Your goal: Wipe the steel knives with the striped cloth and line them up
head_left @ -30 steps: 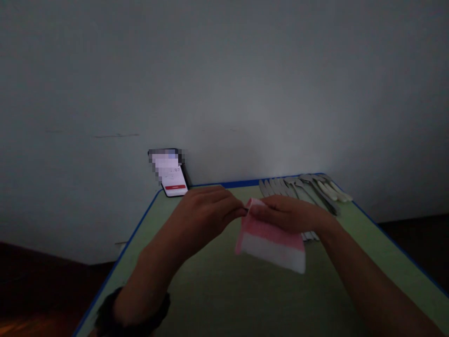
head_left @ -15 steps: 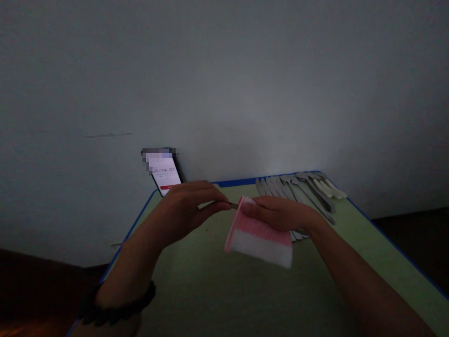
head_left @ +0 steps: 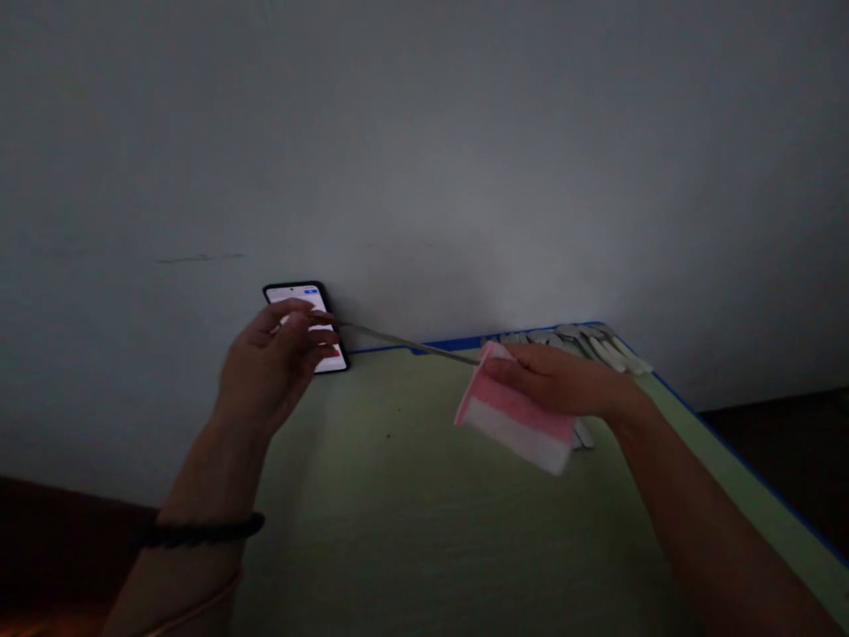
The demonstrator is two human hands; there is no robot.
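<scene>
A long, thin piece of metal cutlery [head_left: 411, 343] stretches between my hands above the table. My left hand [head_left: 269, 367] pinches one end with its fingers, in front of the phone. That end is partly covered, so I cannot tell which kind of cutlery it is. Closed around a pink and white cloth [head_left: 521, 425], my right hand [head_left: 563, 376] has the cloth folded over the other end. The loose part of the cloth hangs below the fingers, slightly blurred.
A lit phone [head_left: 325, 361] leans against the wall [head_left: 464, 177]. Behind my right hand, a row of spoons and other cutlery [head_left: 584, 341] lies at the far right of the green table [head_left: 398, 495], which has a blue edge.
My left hand has moved left and up, away from the right hand, exposing a longer stretch of the cutlery. My right hand and the cloth have shifted slightly right and up.
</scene>
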